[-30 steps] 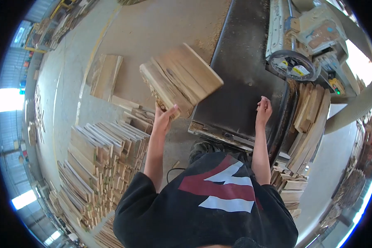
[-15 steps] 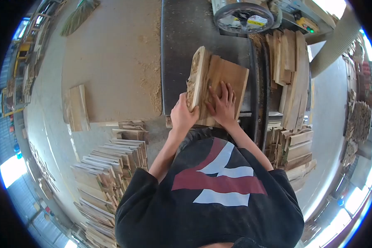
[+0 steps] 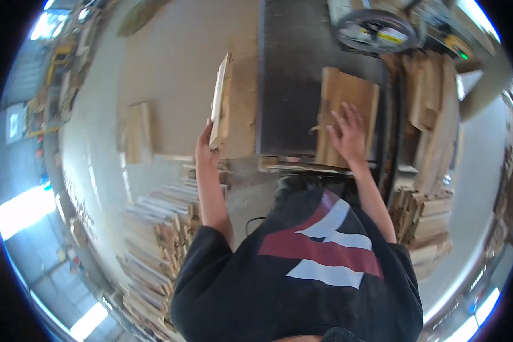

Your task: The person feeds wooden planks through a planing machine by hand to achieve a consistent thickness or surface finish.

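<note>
One long dark bench [image 3: 290, 91] runs under the right hand [image 3: 349, 137] and out ahead of it. Off to that hand's right, past the bench's edge, are stacked boards [image 3: 430, 97]. Beneath the right palm lies a wide board [image 3: 337, 91], flat on the bench; the fingers spread over its upper face, seemingly resting rather than gripping, though blur makes that uncertain. It should be stiff and fairly weighty, best taken by both long edges. Well to the left, clear of the bench, the left hand [image 3: 207, 145] closes around the near end of a narrow plank [image 3: 222, 102], which extends ahead of the grip. That piece looks lighter and rigid; a hold nearer its middle would balance better.
</note>
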`<state>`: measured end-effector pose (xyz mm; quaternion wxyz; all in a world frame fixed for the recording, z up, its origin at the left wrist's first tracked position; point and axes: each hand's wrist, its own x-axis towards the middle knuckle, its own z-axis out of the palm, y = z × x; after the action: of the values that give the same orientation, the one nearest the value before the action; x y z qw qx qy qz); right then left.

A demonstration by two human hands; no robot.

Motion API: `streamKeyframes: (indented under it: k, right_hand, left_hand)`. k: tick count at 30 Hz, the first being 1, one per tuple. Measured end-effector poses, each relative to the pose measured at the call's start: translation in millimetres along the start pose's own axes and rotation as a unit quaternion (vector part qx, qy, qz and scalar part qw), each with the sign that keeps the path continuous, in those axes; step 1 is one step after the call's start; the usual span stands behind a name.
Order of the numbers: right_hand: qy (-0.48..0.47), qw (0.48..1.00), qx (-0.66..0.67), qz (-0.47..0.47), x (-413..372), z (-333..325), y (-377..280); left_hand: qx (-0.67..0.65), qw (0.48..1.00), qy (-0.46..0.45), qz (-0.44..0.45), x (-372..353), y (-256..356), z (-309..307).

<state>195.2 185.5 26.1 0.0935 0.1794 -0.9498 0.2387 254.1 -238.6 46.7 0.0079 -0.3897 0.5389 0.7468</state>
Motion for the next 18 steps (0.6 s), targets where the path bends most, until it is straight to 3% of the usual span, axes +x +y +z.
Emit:
streamKeyframes:
  k: [2, 3, 4, 5, 6, 7, 9, 11, 13, 14, 15, 16, 17, 18]
  right_hand:
    - [0.003, 1.0, 0.02, 0.022, 2, 2, -2]
    - [0.003, 0.999, 0.032, 0.013, 3, 7, -3]
    - [0.015, 0.999, 0.042, 0.014, 4, 8, -1]
    - [0.026, 0.999, 0.043, 0.02, 1, 7, 5]
    - [0.028, 0.999, 0.031, 0.025, 0, 5, 7]
    - [0.03, 0.995, 0.084, 0.036, 0, 4, 5]
    - [0.06, 0.984, 0.154, 0.061, -3, 0, 8]
    - [0.095, 0.98, 0.154, 0.087, -13, -12, 6]
    - [0.101, 0.931, 0.29, 0.196, -15, -27, -1]
    - [0.114, 0.931, 0.28, 0.205, -22, -34, 3]
    - [0.028, 0.895, 0.336, 0.293, -34, -41, 4]
    - [-0.06, 0.841, 0.389, 0.372, -46, -50, 4]
    - [-0.054, 0.842, 0.382, 0.376, -58, -59, 4]
    - [-0.134, 0.807, 0.382, 0.43, -68, -69, 2]
  left_hand:
    - [0.072, 0.992, 0.088, 0.055, 10, 15, -43]
    - [0.276, 0.933, 0.186, 0.134, 17, 16, -54]
    - [0.275, 0.932, 0.192, 0.137, 3, 29, -42]
    - [0.5, 0.77, 0.307, 0.249, -12, 36, -24]
    - [0.672, 0.535, 0.385, 0.339, -22, 37, -4]
    - [0.667, 0.547, 0.367, 0.347, -17, 28, 7]
    - [0.519, 0.724, 0.078, 0.448, -6, 6, 35]
    - [0.524, 0.765, -0.127, 0.352, -35, -16, 99]
    - [0.546, 0.667, -0.242, 0.445, -54, -66, 144]
    - [0.54, 0.659, -0.29, 0.436, -68, -85, 164]
    - [0.533, 0.651, -0.333, 0.426, -81, -99, 178]
    - [0.527, 0.648, -0.342, 0.43, -81, -116, 184]
    - [0.517, 0.661, -0.301, 0.454, -81, -133, 190]
    - [0.506, 0.672, -0.259, 0.475, -81, -144, 197]
